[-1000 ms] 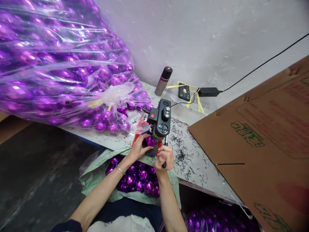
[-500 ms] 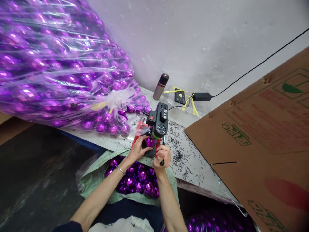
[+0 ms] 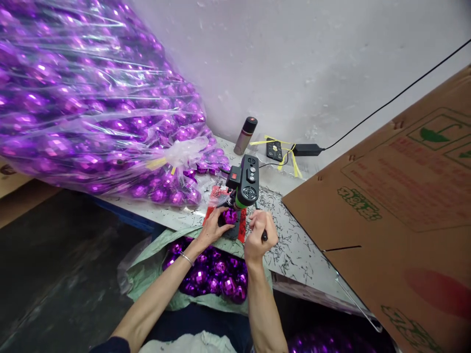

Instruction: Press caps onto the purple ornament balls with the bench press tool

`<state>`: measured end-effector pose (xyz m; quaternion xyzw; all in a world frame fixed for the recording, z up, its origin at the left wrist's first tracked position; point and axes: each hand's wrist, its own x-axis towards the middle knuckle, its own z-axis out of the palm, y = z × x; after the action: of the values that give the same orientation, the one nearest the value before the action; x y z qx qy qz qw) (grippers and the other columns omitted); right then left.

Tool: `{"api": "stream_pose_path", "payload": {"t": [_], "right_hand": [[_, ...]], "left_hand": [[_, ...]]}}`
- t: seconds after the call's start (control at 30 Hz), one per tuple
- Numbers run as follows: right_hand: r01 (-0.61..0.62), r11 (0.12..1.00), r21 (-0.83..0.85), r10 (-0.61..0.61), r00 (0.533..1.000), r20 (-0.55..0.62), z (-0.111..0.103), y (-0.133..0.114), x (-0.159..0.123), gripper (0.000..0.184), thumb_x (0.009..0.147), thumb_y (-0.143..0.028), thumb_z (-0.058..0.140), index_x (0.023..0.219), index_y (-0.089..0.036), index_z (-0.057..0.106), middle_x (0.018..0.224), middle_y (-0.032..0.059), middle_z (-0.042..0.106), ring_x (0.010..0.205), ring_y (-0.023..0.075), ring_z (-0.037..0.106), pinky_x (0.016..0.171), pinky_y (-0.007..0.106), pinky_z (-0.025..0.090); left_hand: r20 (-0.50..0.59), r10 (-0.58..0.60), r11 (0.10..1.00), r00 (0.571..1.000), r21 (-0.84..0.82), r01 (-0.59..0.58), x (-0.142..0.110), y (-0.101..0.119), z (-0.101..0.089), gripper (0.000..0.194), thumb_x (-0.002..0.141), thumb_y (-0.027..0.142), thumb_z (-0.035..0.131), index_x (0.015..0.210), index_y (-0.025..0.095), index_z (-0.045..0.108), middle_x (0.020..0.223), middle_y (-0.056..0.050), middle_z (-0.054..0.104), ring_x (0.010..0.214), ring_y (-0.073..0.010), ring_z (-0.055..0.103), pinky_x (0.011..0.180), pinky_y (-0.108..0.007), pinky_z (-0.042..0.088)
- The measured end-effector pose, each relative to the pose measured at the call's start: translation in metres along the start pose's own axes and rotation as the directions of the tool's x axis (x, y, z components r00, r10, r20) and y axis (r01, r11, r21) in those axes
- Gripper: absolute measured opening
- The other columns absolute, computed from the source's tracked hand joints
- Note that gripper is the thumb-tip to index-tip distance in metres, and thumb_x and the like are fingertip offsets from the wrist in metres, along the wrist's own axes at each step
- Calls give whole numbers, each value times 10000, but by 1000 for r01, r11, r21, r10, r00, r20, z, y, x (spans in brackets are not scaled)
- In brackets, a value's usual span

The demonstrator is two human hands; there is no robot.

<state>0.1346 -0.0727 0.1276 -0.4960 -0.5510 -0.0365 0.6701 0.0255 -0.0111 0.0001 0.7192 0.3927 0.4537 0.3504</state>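
Observation:
My left hand (image 3: 214, 227) grips a shiny purple bauble (image 3: 230, 216) between thumb and fingers, under the head of a small black bench press machine (image 3: 247, 182). The machine has a green ring low on its head and a red switch on its side. My right hand (image 3: 261, 232) is closed around the machine's lever handle (image 3: 264, 236), whose black end shows past the fist. Below the machine lie a dark base and a red sheet (image 3: 242, 226). Closer to me, an open pale green sack (image 3: 147, 267) holds many purple baubles (image 3: 220, 267).
A large clear bag of purple baubles (image 3: 91, 122) leans at the left. Behind the machine stand a spray can (image 3: 246, 136) and a black power adapter (image 3: 308, 149). Black slivers litter the white table (image 3: 294, 245). A cardboard box (image 3: 386, 220) stands at the right.
My right hand has moved to the right and slightly up with the lever handle. My left hand keeps the bauble under the machine head. The view has shifted slightly.

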Motion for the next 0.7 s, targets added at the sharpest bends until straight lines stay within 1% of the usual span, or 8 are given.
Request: {"api": "stream_pose_path", "payload": {"t": [0.07, 0.17, 0.33, 0.43, 0.5, 0.57, 0.63, 0.7], "right_hand": [[-54, 998, 17, 54, 999, 4, -1, -8, 8, 349, 1015, -181, 439, 669, -220, 464, 666, -23, 504, 680, 132, 562, 653, 285, 435], [-23, 1000, 13, 22, 999, 39, -4, -10, 7, 332, 1010, -158, 449, 685, -217, 484, 675, -20, 519, 687, 131, 568, 663, 285, 436], [54, 998, -13, -52, 995, 80, -7, -3, -7, 306, 991, -86, 432, 720, -210, 503, 711, -8, 557, 695, 128, 579, 649, 278, 437], [59, 998, -15, -58, 996, 73, -5, -1, -10, 307, 983, -76, 435, 715, -209, 503, 713, -5, 559, 697, 131, 586, 642, 279, 445], [64, 998, -15, -63, 996, 65, -4, -2, -10, 313, 980, -75, 437, 705, -211, 497, 700, -7, 552, 695, 134, 589, 639, 280, 450], [72, 997, -17, -71, 996, 61, -4, -3, -9, 320, 976, -67, 440, 695, -213, 487, 687, -12, 541, 693, 133, 588, 632, 276, 448], [83, 996, -21, -81, 995, 64, -4, -3, -9, 325, 971, -58, 442, 690, -216, 481, 681, -13, 534, 691, 133, 587, 627, 275, 445], [88, 996, -26, -86, 994, 69, -5, -2, -10, 322, 969, -55, 441, 695, -218, 484, 692, -9, 540, 694, 135, 587, 628, 279, 446]], "left_hand": [[-40, 38, 999, 998, 13, -38, -8, 5, -3, 537, 863, 313, 782, 1334, 215, 543, 1285, -115, 676, 1223, -281, 663, 1042, -452, 548], [-74, 135, 987, 988, 103, -127, -42, 11, -17, 546, 912, 324, 731, 1401, 242, 503, 1351, -123, 646, 1299, -288, 622, 1091, -474, 523], [96, 250, 892, 963, 363, -268, -131, -1, -47, 592, 921, 496, 688, 1427, 237, 524, 1307, -154, 675, 1168, -300, 696, 966, -442, 598], [130, 309, 846, 942, 415, -335, -141, -7, -56, 769, 841, 671, 682, 1434, 207, 525, 1242, -171, 705, 1088, -322, 720, 907, -448, 615], [115, 323, 836, 939, 431, -340, -110, -4, -62, 632, 921, 586, 639, 1428, 224, 534, 1229, -151, 715, 1109, -305, 710, 950, -440, 596], [44, 275, 833, 961, 487, -261, -52, 5, -71, 384, 1027, 349, 516, 1394, 250, 572, 1255, -134, 707, 1153, -280, 688, 1007, -433, 561], [-39, 136, 815, 990, 572, -90, 19, 12, -83, 372, 1028, 228, 423, 1345, 205, 615, 1294, -172, 679, 1197, -307, 650, 1050, -483, 514], [-82, -74, 717, 994, 689, 110, 85, 14, -96, 384, 989, 143, 402, 1294, 117, 634, 1278, -235, 665, 1203, -347, 623, 1039, -515, 484]]}}
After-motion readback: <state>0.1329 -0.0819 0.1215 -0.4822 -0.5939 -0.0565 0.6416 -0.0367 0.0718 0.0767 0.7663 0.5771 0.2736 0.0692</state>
